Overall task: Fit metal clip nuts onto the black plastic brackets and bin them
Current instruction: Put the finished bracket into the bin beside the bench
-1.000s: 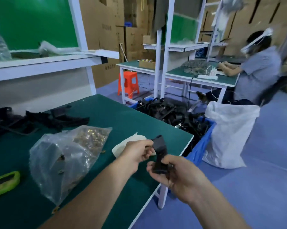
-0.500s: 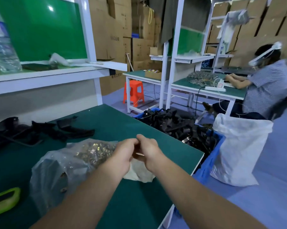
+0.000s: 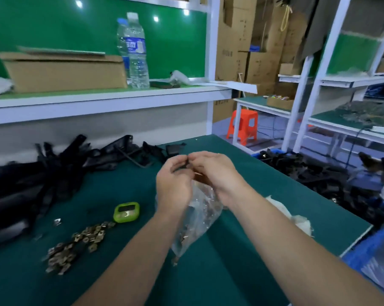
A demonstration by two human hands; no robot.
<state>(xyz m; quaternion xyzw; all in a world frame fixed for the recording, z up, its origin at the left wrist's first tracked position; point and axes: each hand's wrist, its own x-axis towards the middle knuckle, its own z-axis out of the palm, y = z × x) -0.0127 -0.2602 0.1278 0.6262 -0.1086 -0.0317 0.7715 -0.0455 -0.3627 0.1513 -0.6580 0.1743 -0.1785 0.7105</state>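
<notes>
Two hands meet mid-frame over the green bench (image 3: 275,195).
Black brackets (image 3: 43,180) heap at the left edge; loose clip nuts (image 3: 76,241) lie lower left near a green timer (image 3: 126,212). The left hand (image 3: 173,186) pinches a small dark piece (image 3: 186,166); the right hand (image 3: 217,173) curls against it, grip unclear. A clear bag (image 3: 200,217) lies beneath the wrists, with a blue bin (image 3: 363,255) of brackets at right.

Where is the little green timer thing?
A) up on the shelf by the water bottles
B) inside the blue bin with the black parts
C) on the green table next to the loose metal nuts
C: the green timer lies on the table, just beside the scattered loose clip nuts.
</notes>
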